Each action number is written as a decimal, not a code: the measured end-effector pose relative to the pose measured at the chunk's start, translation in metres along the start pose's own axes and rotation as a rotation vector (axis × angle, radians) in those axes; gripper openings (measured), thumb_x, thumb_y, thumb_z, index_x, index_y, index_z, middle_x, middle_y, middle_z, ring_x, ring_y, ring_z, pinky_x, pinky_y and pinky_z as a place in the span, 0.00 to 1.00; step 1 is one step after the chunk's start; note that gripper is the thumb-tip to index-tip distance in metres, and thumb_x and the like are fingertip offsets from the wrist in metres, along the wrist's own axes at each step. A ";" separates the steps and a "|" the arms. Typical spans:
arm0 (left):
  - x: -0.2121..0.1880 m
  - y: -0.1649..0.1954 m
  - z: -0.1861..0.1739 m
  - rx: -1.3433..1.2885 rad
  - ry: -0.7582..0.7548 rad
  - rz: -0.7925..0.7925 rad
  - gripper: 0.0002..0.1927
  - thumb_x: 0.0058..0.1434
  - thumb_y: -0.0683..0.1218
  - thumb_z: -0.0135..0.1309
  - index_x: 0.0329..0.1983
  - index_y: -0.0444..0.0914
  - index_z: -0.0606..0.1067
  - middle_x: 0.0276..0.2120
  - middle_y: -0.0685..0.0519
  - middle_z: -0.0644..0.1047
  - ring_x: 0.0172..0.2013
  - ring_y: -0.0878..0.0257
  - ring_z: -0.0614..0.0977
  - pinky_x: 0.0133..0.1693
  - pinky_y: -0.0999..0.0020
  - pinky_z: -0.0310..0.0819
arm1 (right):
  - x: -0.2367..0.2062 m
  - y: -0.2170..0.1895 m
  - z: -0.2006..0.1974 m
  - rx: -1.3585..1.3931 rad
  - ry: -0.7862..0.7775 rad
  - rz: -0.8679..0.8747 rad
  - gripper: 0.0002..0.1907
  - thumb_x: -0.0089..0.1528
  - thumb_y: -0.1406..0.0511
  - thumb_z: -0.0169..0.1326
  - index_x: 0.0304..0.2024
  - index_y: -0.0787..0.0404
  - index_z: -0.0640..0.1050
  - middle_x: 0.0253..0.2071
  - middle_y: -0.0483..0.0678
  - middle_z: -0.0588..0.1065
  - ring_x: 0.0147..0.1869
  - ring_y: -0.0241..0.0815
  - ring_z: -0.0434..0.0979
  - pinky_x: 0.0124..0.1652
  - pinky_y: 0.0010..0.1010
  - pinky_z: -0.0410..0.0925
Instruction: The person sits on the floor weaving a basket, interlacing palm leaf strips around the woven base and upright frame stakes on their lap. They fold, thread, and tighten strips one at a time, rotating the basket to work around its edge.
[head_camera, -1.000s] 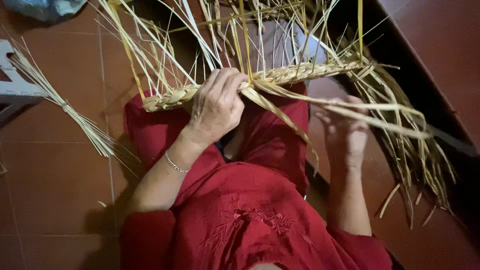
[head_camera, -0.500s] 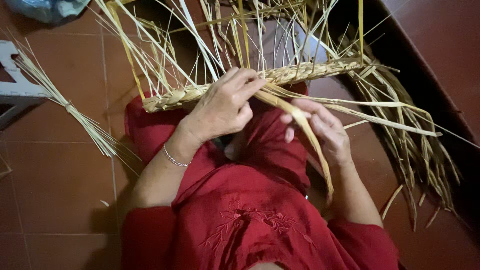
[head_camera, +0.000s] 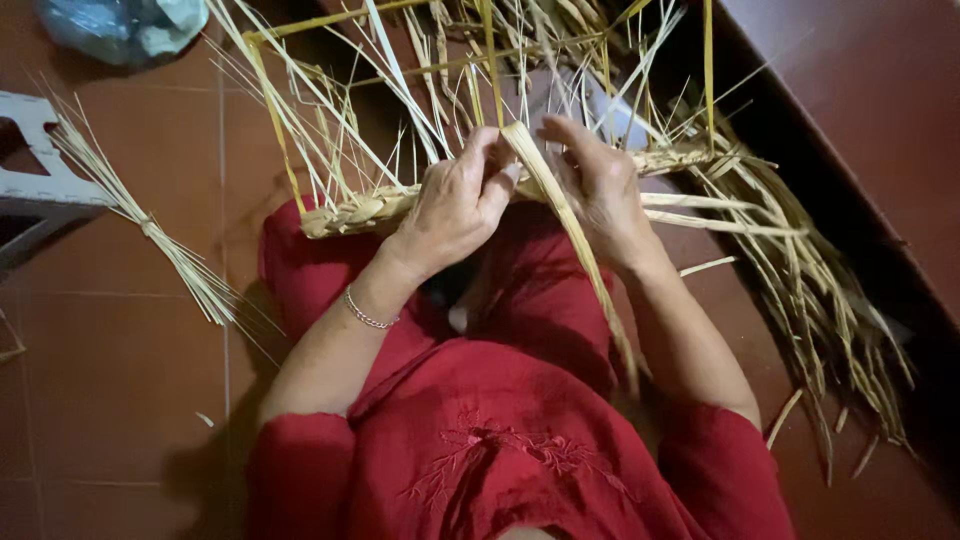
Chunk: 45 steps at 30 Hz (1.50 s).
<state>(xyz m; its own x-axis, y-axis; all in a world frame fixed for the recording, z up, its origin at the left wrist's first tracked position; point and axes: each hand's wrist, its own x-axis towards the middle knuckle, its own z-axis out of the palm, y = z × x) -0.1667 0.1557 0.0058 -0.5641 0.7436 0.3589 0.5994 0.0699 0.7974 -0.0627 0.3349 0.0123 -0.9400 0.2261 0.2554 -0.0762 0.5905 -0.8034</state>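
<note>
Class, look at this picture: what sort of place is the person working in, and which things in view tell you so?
Probably a home or small craft workspace at floor level: reddish-brown tiled floor, a tied bundle of pale straw strips lying on it, and both hands, left hand and right hand, plaiting a braided straw band.

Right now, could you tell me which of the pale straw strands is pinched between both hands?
It is the wide flat yellow strand that folds over at the fingertips of the left hand and right hand and trails down across the red lap; the others fan out loose.
</note>
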 end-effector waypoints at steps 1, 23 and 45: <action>0.000 -0.001 0.001 0.007 0.004 -0.038 0.11 0.72 0.40 0.49 0.54 0.34 0.64 0.35 0.42 0.80 0.35 0.47 0.84 0.35 0.54 0.78 | 0.002 0.002 0.001 0.116 -0.021 0.022 0.20 0.70 0.73 0.52 0.65 0.70 0.69 0.52 0.56 0.79 0.53 0.42 0.81 0.51 0.30 0.74; 0.002 0.002 0.020 0.371 0.182 0.294 0.15 0.51 0.38 0.60 0.41 0.28 0.73 0.37 0.45 0.73 0.34 0.55 0.79 0.33 0.63 0.80 | -0.022 0.029 0.004 0.459 -0.013 -0.147 0.13 0.66 0.71 0.61 0.54 0.60 0.82 0.69 0.52 0.62 0.71 0.45 0.69 0.66 0.35 0.71; -0.002 -0.037 0.019 0.135 0.035 0.104 0.17 0.76 0.52 0.43 0.43 0.36 0.75 0.29 0.53 0.76 0.30 0.66 0.79 0.32 0.69 0.77 | 0.004 0.041 0.012 0.149 0.287 0.017 0.10 0.70 0.63 0.56 0.51 0.61 0.76 0.39 0.51 0.75 0.34 0.34 0.75 0.31 0.22 0.69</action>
<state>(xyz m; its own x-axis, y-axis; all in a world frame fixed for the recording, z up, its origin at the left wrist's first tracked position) -0.1764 0.1640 -0.0336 -0.5129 0.7280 0.4548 0.7254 0.0843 0.6831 -0.0736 0.3506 -0.0261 -0.8110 0.4570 0.3653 -0.1288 0.4696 -0.8734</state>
